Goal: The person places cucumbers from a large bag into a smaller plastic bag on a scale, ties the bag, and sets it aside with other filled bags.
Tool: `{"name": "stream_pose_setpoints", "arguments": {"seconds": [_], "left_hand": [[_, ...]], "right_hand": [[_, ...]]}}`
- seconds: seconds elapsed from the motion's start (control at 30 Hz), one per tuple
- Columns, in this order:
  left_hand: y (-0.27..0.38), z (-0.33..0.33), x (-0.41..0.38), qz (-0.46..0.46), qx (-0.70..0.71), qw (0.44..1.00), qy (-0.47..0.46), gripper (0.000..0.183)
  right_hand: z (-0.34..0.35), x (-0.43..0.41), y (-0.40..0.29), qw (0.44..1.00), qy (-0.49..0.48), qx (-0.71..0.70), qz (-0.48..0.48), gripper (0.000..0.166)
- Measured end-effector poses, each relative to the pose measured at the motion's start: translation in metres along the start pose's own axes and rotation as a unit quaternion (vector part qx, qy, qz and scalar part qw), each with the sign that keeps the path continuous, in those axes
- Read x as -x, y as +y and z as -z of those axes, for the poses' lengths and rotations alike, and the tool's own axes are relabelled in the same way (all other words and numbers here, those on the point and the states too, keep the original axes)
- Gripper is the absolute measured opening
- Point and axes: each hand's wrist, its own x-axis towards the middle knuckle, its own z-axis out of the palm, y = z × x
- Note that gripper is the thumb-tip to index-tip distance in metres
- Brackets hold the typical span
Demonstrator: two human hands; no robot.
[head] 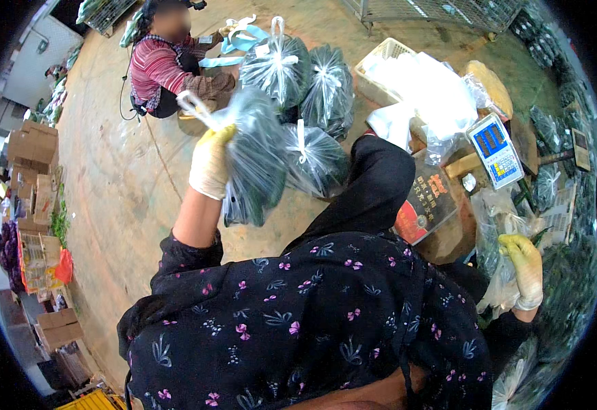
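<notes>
My left hand (211, 161), in a pale glove with yellowish fingers, grips the gathered neck of a filled clear plastic bag (257, 169) with dark green contents. White handles stick out above the fist. Several similar tied bags (278, 69) stand on the floor just beyond it. At the right, my right hand (521, 266), gloved alike, is at a loose clear plastic bag (498, 220); whether its fingers hold the plastic cannot be made out. Above that hand is a digital scale's display panel (495, 148) with a keypad.
A co-worker (168, 66) crouches at the upper left beside light-blue strips (242, 41). White plastic bags (426, 92) lie over a cream crate (380, 56). A printed box (424, 200) is by my leg. Cardboard boxes (32, 143) line the left; green produce lies along the right.
</notes>
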Motion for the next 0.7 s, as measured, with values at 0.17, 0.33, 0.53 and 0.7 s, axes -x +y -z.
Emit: {"name": "stream_pose_setpoints", "arguments": {"seconds": [0.17,0.33,0.53,0.7], "left_hand": [[0.021,0.015,-0.005,0.011,0.125,0.989,0.080,0.023],[-0.011,0.043,-0.035,0.050,0.256,0.965,-0.039,0.022],[-0.061,-0.012,-0.055,0.027,0.253,0.964,-0.074,0.024],[-0.187,-0.032,-0.131,0.140,0.180,0.968,0.109,0.015]], "right_hand": [[0.006,0.002,0.020,0.998,0.016,-0.054,0.008,0.024],[0.001,-0.001,0.006,0.998,0.026,-0.048,0.019,0.024],[0.002,-0.006,0.006,0.999,0.017,-0.038,0.024,0.027],[-0.012,-0.002,-0.001,0.998,0.014,-0.060,0.019,0.024]]}}
